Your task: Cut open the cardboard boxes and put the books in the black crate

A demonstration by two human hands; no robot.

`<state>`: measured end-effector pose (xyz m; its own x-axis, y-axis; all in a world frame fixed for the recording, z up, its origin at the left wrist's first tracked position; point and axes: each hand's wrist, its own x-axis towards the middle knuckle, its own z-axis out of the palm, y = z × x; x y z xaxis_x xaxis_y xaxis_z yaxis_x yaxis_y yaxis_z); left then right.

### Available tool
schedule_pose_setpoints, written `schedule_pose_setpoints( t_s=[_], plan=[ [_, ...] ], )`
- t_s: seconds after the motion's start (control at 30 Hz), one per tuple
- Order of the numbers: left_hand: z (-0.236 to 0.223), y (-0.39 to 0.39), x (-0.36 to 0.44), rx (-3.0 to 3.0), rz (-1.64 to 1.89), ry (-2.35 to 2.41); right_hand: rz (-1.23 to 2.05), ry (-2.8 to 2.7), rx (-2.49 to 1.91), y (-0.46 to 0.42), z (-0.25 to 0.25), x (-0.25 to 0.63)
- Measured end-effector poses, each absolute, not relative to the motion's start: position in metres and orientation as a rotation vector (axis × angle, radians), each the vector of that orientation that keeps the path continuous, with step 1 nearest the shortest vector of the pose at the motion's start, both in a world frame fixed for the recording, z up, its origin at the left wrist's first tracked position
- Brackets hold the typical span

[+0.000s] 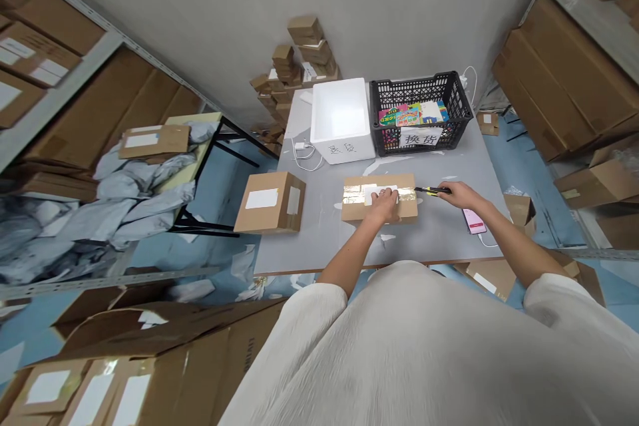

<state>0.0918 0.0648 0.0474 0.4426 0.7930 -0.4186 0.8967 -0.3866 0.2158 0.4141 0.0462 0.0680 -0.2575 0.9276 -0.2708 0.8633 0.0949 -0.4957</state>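
Observation:
A taped cardboard box (353, 213) lies on the grey table (319, 246) in front of me, with shiny tape and a white label on top. My left hand (383, 206) rests on its top with the fingers spread over the label. My right hand (458, 194) is closed around the handle of a box cutter (433, 191), black with yellow. The tip of the cutter points left and meets the right end of the box; whether it is in the tape I cannot tell.
Behind the box stand a white foam bin (344, 140) and a black crate (423, 141) holding colourful booklets. A second box (269, 203) sits at the table's left edge. On the right lies a phone (474, 221) with a cable. Shelves and cartons flank both sides.

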Motion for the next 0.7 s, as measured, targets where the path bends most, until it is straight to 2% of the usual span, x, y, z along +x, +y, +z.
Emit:
schedule_pose_setpoints(
  t_s=[0.23, 0.53, 0.6, 0.7],
  plan=[
    [0.044, 0.059, 0.090, 2.338, -0.226, 1.394, 0.900, -2.467, -1.818, 0.074, 0.063, 0.409],
    [0.037, 0.051, 0.088, 2.368, -0.133, 1.407, 0.631, -2.874, -1.685, 0.110, 0.074, 0.378],
    [0.037, 0.050, 0.087, 2.368, -0.119, 1.412, 0.724, -2.851, -1.723, 0.114, 0.071, 0.380],
    [0.037, 0.048, 0.087, 2.347, -0.113, 1.421, 1.083, -2.658, -1.807, 0.114, 0.063, 0.393]
  ],
)
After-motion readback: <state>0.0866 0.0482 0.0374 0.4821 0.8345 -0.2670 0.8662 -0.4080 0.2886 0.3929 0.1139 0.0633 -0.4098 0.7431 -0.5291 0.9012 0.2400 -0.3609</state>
